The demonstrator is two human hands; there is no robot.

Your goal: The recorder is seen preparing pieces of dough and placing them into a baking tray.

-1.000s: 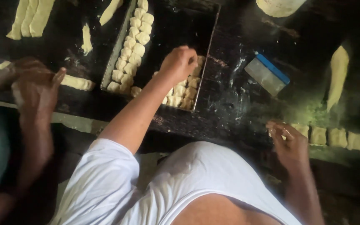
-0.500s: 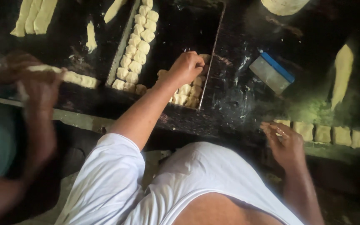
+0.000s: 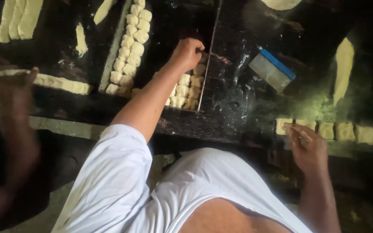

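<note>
L hand (image 3: 187,52) curled over dough pieces (image 3: 182,90) in tray (image 3: 114,47) (grip hidden); R hand (image 3: 308,144) fingers loosely spread by cut squares (image 3: 346,130).

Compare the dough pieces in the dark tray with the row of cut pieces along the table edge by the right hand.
The tray pieces are small, rounded and packed in tight columns inside the dark tray; the edge pieces are squarer, look larger and lie in one loose row on the bare table. The left hand is at the tray pieces; the right hand is at the row's end. Both are the same pale yellow dough.
</note>
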